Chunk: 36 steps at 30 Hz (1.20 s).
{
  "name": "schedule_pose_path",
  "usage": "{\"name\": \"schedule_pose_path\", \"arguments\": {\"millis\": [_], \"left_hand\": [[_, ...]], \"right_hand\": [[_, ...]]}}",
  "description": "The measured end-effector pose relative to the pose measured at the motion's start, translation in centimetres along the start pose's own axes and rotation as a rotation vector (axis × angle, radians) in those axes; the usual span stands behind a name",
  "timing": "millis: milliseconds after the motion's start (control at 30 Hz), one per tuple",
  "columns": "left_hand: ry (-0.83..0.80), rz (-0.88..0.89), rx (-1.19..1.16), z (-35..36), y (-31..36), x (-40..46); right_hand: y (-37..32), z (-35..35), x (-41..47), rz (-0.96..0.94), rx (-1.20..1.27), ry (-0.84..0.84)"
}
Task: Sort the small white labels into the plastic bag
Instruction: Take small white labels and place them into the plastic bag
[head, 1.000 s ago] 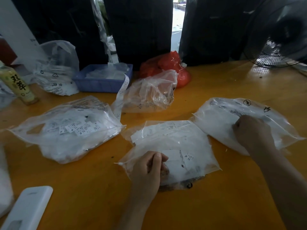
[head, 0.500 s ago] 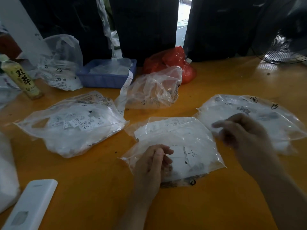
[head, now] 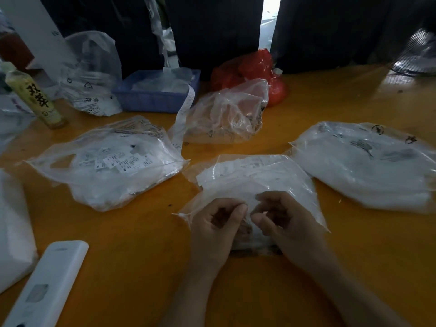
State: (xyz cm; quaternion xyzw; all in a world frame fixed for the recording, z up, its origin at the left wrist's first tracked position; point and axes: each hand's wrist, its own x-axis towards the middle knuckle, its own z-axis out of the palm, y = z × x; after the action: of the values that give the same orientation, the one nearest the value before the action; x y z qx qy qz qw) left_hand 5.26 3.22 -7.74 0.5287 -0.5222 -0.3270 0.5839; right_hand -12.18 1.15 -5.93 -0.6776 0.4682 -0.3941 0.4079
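Toward the left edge of the orange table (head: 354, 267), a clear bag of printed size labels (head: 111, 161) lies flat, its mouth slack; a nudge could spill labels across the tabletop and mix the sorts. A loose label strip (head: 182, 114) trails from the blue basket (head: 155, 95) to that bag's far corner and could snag on a passing sleeve.

At the middle of the near edge lies the plastic bag (head: 254, 182) being worked on, full of white labels. The left hand (head: 217, 227) rests on its near end, fingers curled, fingertips pinched on something small, probably a label or the film, though which is too blurred to tell. The right hand (head: 280, 220) meets it just beside, also curled and pinching at the same spot. Thin labels may cling together, so two could go in as one, or the slippery film could slip from the pinch.

Toward the right edge, another full bag (head: 368, 166) sits near enough to be mistaken for the target.
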Motion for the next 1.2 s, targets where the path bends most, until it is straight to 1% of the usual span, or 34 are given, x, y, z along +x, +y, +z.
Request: {"name": "schedule_pose_path", "arguments": {"millis": [67, 167, 267, 367, 400, 467, 500, 533, 633, 767, 867, 967, 1033, 1067, 1133, 1200], "left_hand": [[0.002, -0.003, -0.023, 0.0, 0.0, 0.0], [-0.043, -0.018, -0.05, -0.1, -0.2, 0.0], [-0.065, -0.037, -0.1, -0.2, -0.3, 0.0], [-0.022, -0.076, -0.171, -0.4, -0.4, 0.1], [-0.005, -0.112, -0.239, -0.4, -0.4, 0.1], [0.01, -0.174, -0.389, -0.5, -0.5, 0.3], [0.02, -0.197, -0.448, -0.5, -0.6, 0.4], [0.03, -0.216, -0.497, -0.6, -0.5, 0.5], [0.029, -0.263, -0.598, -0.7, -0.4, 0.8], [-0.032, -0.233, -0.617, -0.8, -0.3, 0.8], [-0.034, -0.231, -0.553, -0.8, -0.3, 0.6], [-0.042, -0.23, -0.466, -0.9, -0.2, 0.4], [-0.045, -0.249, -0.469, -0.8, 0.0, 0.3], [-0.044, -0.265, -0.478, -0.8, 0.0, 0.3], [-0.053, -0.281, -0.499, -0.6, 0.0, 0.2], [-0.062, -0.265, -0.502, -0.4, -0.1, 0.2]], "right_hand": [[0.1, 0.0, 0.1, -0.025, -0.053, 0.008], [0.1, -0.2, 0.3, -0.057, -0.08, 0.038], [-0.3, -0.2, 0.1, -0.092, -0.129, 0.004], [-0.4, 0.2, 0.0, -0.101, -0.225, -0.038], [-0.3, 0.1, 0.1, -0.097, -0.278, -0.005], [0.1, -0.6, 0.9, -0.096, -0.455, 0.11], [0.3, -1.0, 1.4, -0.094, -0.544, 0.137], [0.4, -1.3, 1.7, -0.089, -0.617, 0.124], [0.6, -1.6, 2.4, -0.067, -0.757, -0.01], [0.2, -0.8, 2.4, -0.015, -0.843, -0.134], [0.0, -0.3, 2.4, -0.009, -0.873, -0.119], [-0.4, 0.1, 2.4, -0.069, -0.919, -0.093], [-0.5, 0.1, 2.3, -0.111, -0.908, -0.071], [-0.7, 0.1, 2.3, -0.127, -0.861, -0.036], [-0.8, -0.3, 2.2, -0.132, -0.697, 0.1], [-0.6, -0.8, 2.1, -0.044, -0.453, 0.233]]}}
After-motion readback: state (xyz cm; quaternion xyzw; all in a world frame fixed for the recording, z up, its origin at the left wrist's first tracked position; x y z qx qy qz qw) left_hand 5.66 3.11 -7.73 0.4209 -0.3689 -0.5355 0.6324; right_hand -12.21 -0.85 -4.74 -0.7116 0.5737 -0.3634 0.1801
